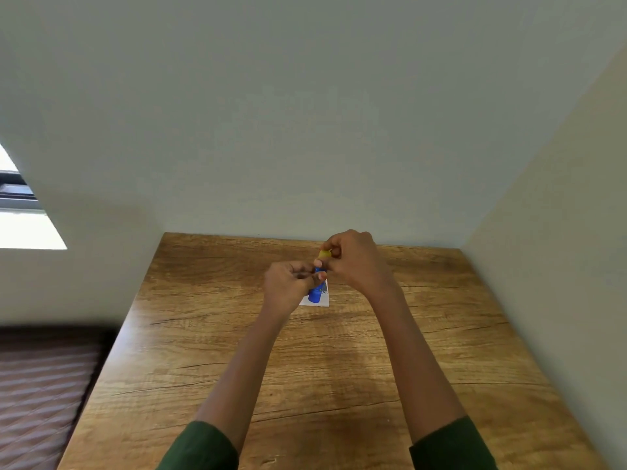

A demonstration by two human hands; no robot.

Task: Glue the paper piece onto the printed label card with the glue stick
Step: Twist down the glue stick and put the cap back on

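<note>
A: Plain walls close in a corner, with a wooden table (305,368) pushed into it and a window at far left. What sits on that table?

B: Very little. One white card (322,300) with print on it lies flat near the far edge, and both arms reach out over the bare wood toward it, green sleeves pushed up at the elbows.

A: And the hands?

B: They meet just above the card. My left hand (286,286) is curled shut around the blue barrel of the glue stick (315,293), which slants with its lower end over the card. My right hand (356,259) is pinched on the yellow cap (324,254) at the upper end.

A: Why that split?

B: I judge it as one hand steadying the body while the other works the cap, twisting or pulling. Whether the cap is coming off or going on, I cannot tell from this view.

A: Why hold it over the card?

B: Probably so the stick is already near where glue is wanted.

A: Where is the paper piece?

B: I cannot see it apart from the card. It may be under the hands or hidden behind the stick.

A: Any glue down yet?

B: Too small to tell. The card's visible corner looks flat and undisturbed.
</note>
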